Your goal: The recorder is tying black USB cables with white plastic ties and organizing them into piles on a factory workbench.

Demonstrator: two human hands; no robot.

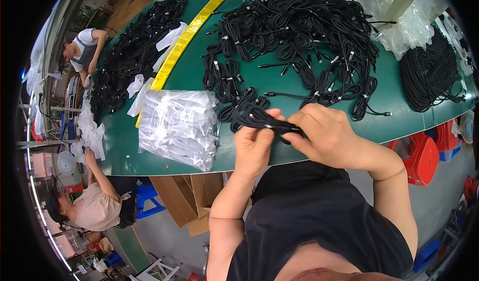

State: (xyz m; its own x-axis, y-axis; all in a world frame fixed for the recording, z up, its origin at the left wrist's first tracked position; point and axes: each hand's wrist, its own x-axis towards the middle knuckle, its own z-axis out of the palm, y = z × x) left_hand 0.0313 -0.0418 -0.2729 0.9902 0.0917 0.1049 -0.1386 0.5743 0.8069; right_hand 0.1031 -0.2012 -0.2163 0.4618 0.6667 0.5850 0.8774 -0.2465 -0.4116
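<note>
Between my two hands is a coiled black cable (255, 116), held above the near edge of the green table. My left hand (255, 140) grips the coil from below, thumb pressed across it. Closed over the coil's right end is my right hand (324, 131), its fingers hiding that end. Beyond my hands lies a large heap of coiled black cables (299, 21) with metal-tipped plugs. Several single coils (229, 79) sit just ahead of my left hand. A clear plastic bag packed with white pieces (178, 126) lies left of my hands.
Yellow tape (192, 31) crosses the green table (394, 89), with another cable heap (129, 56) beyond it. A big bundle of black cable (430, 74) lies at right near clear plastic wrap (394, 21). Two people sit at left. Cardboard boxes (192, 201) and red stools (421, 159) stand below.
</note>
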